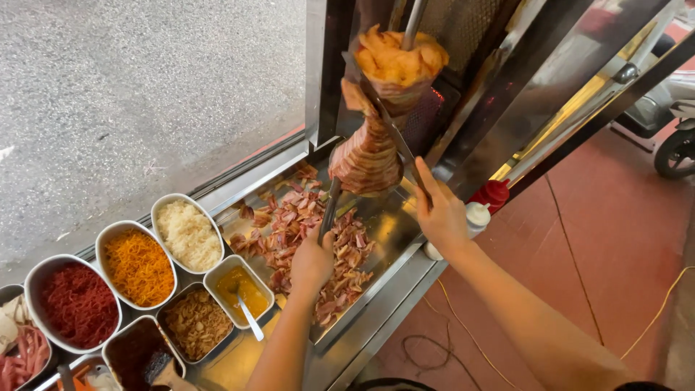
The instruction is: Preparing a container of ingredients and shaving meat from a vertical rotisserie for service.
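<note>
Head view, starting nearest: a row of metal tubs runs along the counter's edge. One holds a dark sauce (137, 353) with a utensil in it, one fried brown crumbs (195, 324), one a yellow sauce (242, 289) with a spoon (248, 316) leaning in it. Behind them sit oval bowls of red shreds (76, 304), orange shreds (139, 266) and pale shredded filling (189, 235); pink sliced meat (22, 358) shows at the far left edge.

The left hand (313, 262) is closed around the handle of a metal tool (329, 210) that rises from the fist to the lower end of the meat cone (368, 156). Beneath lies the steel catch tray (394, 224), strewn with reddish-brown meat shavings (304, 239).

The right hand (440, 216) is wrapped around the handle of a long knife (391, 134), whose blade slants up across the cone's right side. The cone hangs on a vertical spit (413, 22) above the tray, narrow and layered pink-brown below, with a wider golden, crisped mass on top. Two squeeze bottles (486, 203), one red and one white, stand just beyond the right hand.
</note>
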